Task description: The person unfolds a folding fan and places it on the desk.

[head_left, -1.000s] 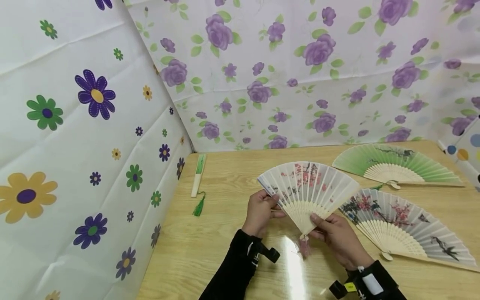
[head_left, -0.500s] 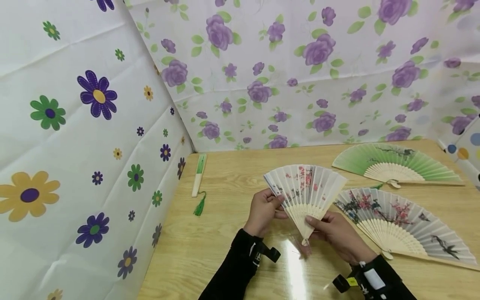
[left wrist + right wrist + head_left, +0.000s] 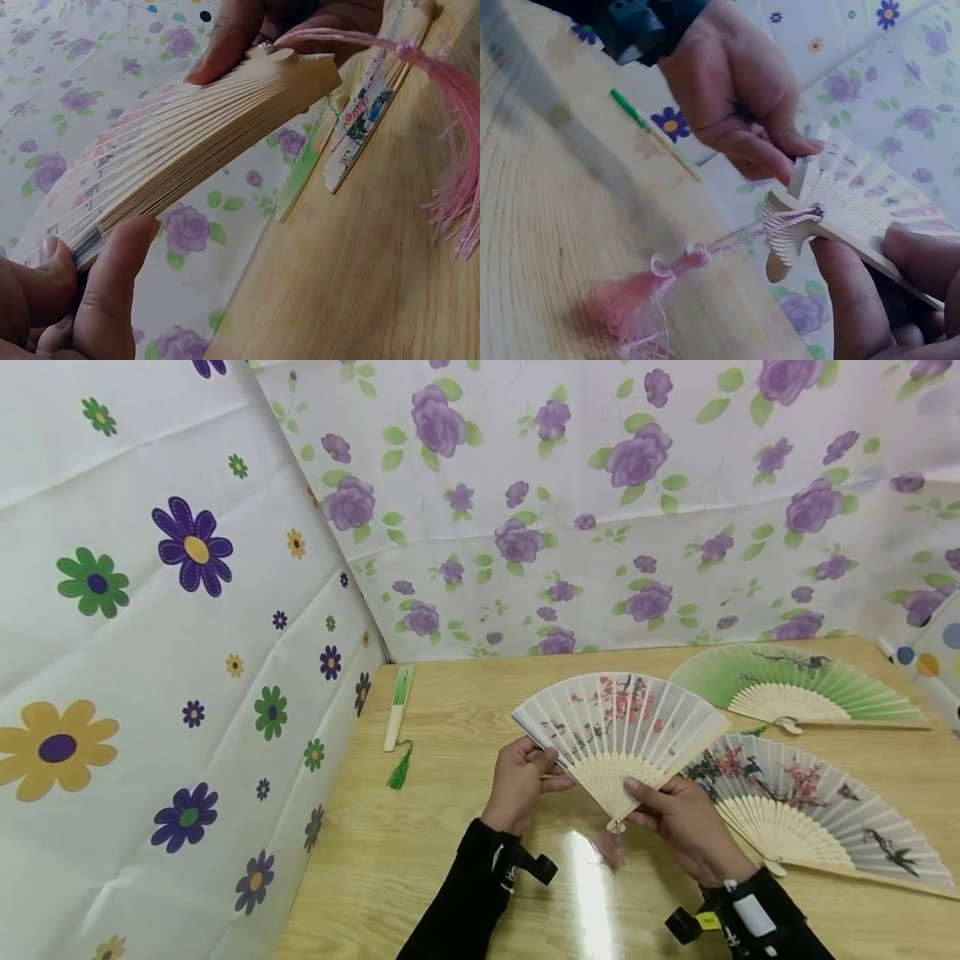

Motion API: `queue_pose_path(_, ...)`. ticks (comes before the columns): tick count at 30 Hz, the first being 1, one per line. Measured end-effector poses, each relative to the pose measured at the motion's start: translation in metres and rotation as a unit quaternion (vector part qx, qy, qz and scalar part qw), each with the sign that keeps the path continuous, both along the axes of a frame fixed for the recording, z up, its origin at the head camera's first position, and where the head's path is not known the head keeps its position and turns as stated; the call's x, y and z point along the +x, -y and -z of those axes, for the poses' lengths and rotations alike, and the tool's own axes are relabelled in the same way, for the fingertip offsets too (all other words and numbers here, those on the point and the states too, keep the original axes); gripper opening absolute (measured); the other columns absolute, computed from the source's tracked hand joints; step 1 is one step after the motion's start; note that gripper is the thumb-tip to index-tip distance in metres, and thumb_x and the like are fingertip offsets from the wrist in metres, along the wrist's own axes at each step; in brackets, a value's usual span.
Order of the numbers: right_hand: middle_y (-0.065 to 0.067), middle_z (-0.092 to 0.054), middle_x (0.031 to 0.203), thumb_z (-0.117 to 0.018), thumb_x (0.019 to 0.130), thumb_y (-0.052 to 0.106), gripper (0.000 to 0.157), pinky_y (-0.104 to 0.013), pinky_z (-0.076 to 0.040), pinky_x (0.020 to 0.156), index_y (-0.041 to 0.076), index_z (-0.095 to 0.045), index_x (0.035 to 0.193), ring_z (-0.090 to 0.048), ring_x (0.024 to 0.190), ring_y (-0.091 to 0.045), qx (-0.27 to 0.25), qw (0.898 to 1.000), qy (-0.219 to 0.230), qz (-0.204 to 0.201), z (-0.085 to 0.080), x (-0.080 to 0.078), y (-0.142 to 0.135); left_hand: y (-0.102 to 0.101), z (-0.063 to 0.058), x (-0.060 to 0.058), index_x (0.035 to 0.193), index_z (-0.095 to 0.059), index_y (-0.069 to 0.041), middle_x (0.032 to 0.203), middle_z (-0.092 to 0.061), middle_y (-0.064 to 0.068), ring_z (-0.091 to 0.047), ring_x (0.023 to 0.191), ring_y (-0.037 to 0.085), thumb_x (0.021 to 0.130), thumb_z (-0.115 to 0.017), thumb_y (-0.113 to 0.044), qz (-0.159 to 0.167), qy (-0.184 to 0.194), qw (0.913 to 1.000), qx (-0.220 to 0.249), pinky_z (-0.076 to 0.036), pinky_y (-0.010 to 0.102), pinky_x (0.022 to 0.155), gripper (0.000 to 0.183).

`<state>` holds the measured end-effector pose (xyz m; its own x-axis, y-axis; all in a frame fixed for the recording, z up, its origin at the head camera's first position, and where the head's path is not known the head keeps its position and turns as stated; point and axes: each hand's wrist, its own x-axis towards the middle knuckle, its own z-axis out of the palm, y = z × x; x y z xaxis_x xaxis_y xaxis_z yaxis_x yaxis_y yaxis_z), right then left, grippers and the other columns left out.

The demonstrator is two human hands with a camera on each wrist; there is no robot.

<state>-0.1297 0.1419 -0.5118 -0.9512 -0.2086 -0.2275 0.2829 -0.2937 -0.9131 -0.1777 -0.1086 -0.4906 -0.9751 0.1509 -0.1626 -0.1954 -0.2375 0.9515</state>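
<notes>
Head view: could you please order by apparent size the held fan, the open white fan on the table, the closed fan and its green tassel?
1. Held fan and open white fan: too alike to rank; the held one may be nearer the camera.
2. Closed fan
3. Green tassel

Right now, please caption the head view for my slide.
Left hand and right hand hold a flowered fan above a table.

Head view fwd/down, wrist views close, all w/ fan (image 3: 617, 731).
</notes>
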Motion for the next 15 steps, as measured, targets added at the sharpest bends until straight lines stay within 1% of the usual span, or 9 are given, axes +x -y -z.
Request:
queue_pose_path(2, 0.006, -0.085, 0.120, -0.066, 0.118, 0.018, 0.020, -0.022, -0.072, 0.097, 0.020, -0.085, 0.125, -0.084, 0.106, -0.010, -0.004, 1.000, -0.010, 0.010, 0.002, 0.002, 0.002, -0.001, 0.000, 0.000, 0.139, -0.070, 0.009, 0.090, -0.069, 0.001, -0.069, 0.083, 0.013, 0.116, -0.058, 0.003, -0.011, 0.003, 0.9999, 0.000, -0.075, 0.028, 0.076, 0.027)
queue_pose_path(4, 0.005, -0.085, 0.117, -0.067, 0.118, 0.019, 0.020, -0.023, -0.072, 0.096, 0.016, -0.085, 0.125, -0.084, 0.103, -0.010, -0.003, 1.000, -0.015, 0.019, 0.005, 0.005, 0.005, -0.001, 0.002, 0.000, 0.140, -0.071, 0.008, 0.089, -0.069, 0.001, -0.068, 0.082, 0.013, 0.115, -0.059, 0.003, -0.019, 0.004, 0.9998, -0.002, -0.075, 0.028, 0.074, 0.028)
queue_pose_path(7, 0.004, -0.084, 0.110, -0.070, 0.116, 0.021, 0.021, -0.023, -0.073, 0.093, 0.008, -0.086, 0.122, -0.084, 0.098, -0.009, 0.003, 0.999, -0.016, 0.047, 0.011, 0.010, 0.012, -0.002, 0.004, 0.000, 0.139, -0.072, 0.007, 0.088, -0.069, 0.002, -0.068, 0.082, 0.014, 0.115, -0.060, 0.003, -0.030, 0.005, 0.9995, 0.001, -0.074, 0.026, 0.071, 0.027)
queue_pose_path(8, 0.003, -0.084, 0.108, -0.070, 0.116, 0.021, 0.021, -0.022, -0.073, 0.092, 0.008, -0.087, 0.120, -0.084, 0.096, -0.008, 0.002, 0.998, -0.012, 0.058, 0.013, 0.011, 0.014, -0.002, 0.006, 0.000, 0.138, -0.073, 0.007, 0.088, -0.069, 0.002, -0.067, 0.082, 0.014, 0.114, -0.060, 0.003, -0.034, 0.006, 0.9994, 0.002, -0.074, 0.026, 0.070, 0.027)
queue_pose_path(11, 0.005, -0.084, 0.106, -0.069, 0.117, 0.023, 0.020, -0.020, -0.072, 0.090, 0.015, -0.088, 0.116, -0.083, 0.094, -0.006, -0.014, 0.996, -0.012, 0.084, 0.020, 0.014, 0.020, -0.004, 0.008, -0.002, 0.135, -0.075, 0.008, 0.086, -0.069, 0.001, -0.067, 0.081, 0.015, 0.113, -0.062, 0.004, -0.048, 0.008, 0.9988, 0.004, -0.073, 0.024, 0.067, 0.025)
queue_pose_path(13, 0.005, -0.085, 0.108, -0.064, 0.119, 0.025, 0.024, -0.019, -0.072, 0.090, 0.020, -0.087, 0.116, -0.083, 0.096, -0.006, -0.036, 0.996, -0.021, 0.078, 0.024, 0.015, 0.020, -0.005, 0.008, -0.003, 0.133, -0.075, 0.009, 0.085, -0.070, 0.001, -0.067, 0.081, 0.015, 0.113, -0.062, 0.005, -0.055, 0.012, 0.9984, 0.002, -0.072, 0.024, 0.065, 0.025)
queue_pose_path(15, 0.004, -0.086, 0.113, -0.058, 0.122, 0.025, 0.029, -0.020, -0.072, 0.091, 0.021, -0.087, 0.119, -0.084, 0.100, -0.007, -0.066, 0.996, -0.035, 0.052, 0.026, 0.015, 0.015, -0.005, 0.007, -0.002, 0.134, -0.075, 0.008, 0.085, -0.071, 0.001, -0.067, 0.081, 0.016, 0.113, -0.062, 0.005, -0.051, 0.011, 0.9986, -0.008, -0.073, 0.024, 0.065, 0.025)
